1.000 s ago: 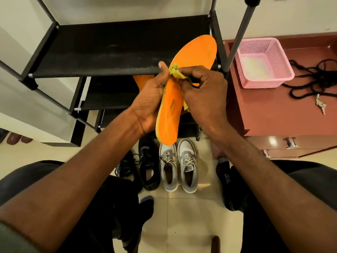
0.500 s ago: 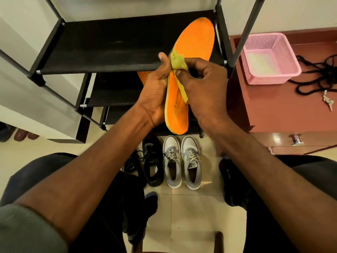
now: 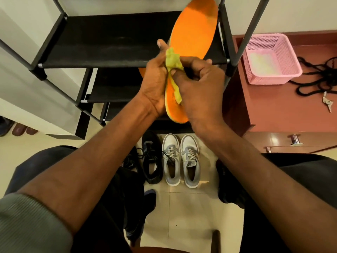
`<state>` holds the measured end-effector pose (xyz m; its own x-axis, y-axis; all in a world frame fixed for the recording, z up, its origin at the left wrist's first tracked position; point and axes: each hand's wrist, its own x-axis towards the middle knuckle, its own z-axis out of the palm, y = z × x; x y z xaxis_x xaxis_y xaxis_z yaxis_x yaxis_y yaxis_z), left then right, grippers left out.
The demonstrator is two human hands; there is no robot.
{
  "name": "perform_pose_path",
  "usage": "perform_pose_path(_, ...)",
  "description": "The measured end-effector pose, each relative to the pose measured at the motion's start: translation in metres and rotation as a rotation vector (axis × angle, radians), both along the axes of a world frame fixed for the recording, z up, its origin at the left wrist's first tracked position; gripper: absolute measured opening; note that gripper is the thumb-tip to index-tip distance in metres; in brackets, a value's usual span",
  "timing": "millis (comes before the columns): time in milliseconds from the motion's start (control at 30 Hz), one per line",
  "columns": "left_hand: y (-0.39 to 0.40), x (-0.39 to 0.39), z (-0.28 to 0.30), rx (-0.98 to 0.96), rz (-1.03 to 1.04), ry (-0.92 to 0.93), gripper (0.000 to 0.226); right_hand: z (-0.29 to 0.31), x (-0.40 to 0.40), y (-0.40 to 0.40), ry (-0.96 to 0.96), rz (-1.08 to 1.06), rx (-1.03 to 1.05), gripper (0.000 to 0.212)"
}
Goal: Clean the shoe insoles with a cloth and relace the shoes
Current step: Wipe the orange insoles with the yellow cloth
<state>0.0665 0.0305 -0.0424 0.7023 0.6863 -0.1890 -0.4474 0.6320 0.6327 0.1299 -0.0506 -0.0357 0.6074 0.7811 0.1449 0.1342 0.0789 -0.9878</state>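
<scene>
The long orange foam insole (image 3: pixel 193 33) is held up in front of the black metal shoe rack (image 3: pixel 109 39), toe end high, heel end low above the grey-and-white laced sneakers (image 3: pixel 180 159) on the tiled floor. To wipe it well, I'd say the strokes should run the full length from heel to toe, with the insole braced from behind so it doesn't bend away under pressure, and the cloth refolded once a face looks dirty. The left hand (image 3: pixel 155 84) grips the insole's left edge at the middle, its thumb lying up along that edge. The right hand (image 3: pixel 198 83) pinches the small yellow-green cloth (image 3: pixel 173 63) against the insole's face, fingers (image 3: pixel 191 60) curled over the cloth; the cloth's tail hangs down over the heel section. Loose black laces (image 3: pixel 317 77) lie on the reddish-brown surface (image 3: pixel 273 106), well apart from both hands.
</scene>
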Motion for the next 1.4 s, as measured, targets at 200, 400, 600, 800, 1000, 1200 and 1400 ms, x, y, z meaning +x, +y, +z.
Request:
perform_pose_path(200,0.027,-0.017,0.004,-0.060,0.142,-0.103,0.063,-0.019,-0.026,-0.036,0.057,0.134,-0.069,0.026)
perform_pose_path(400,0.018,-0.013,0.011,0.002,0.077,-0.041,0.076,-0.007,-0.017,-0.020,0.028,0.031,-0.013,0.026)
perform_pose_path(600,-0.006,0.000,0.004,0.134,-0.021,0.110,0.072,0.006,0.028,0.019,-0.113,-0.088,0.019,0.022)
perform_pose_path(800,0.012,-0.008,0.007,0.026,0.091,-0.030,0.069,-0.006,-0.012,-0.020,-0.164,0.070,0.039,0.023)
perform_pose_path(1000,-0.002,0.000,0.013,0.056,0.057,0.018,0.065,-0.006,0.009,-0.008,-0.393,-0.050,0.095,0.023)
perform_pose_path(1200,-0.015,0.003,0.011,0.059,-0.019,0.081,0.071,-0.004,0.038,0.019,-0.405,-0.118,0.058,0.028)
perform_pose_path(1400,-0.004,-0.011,0.008,0.068,0.073,0.150,0.077,-0.012,0.004,-0.002,-0.365,0.144,0.120,0.028)
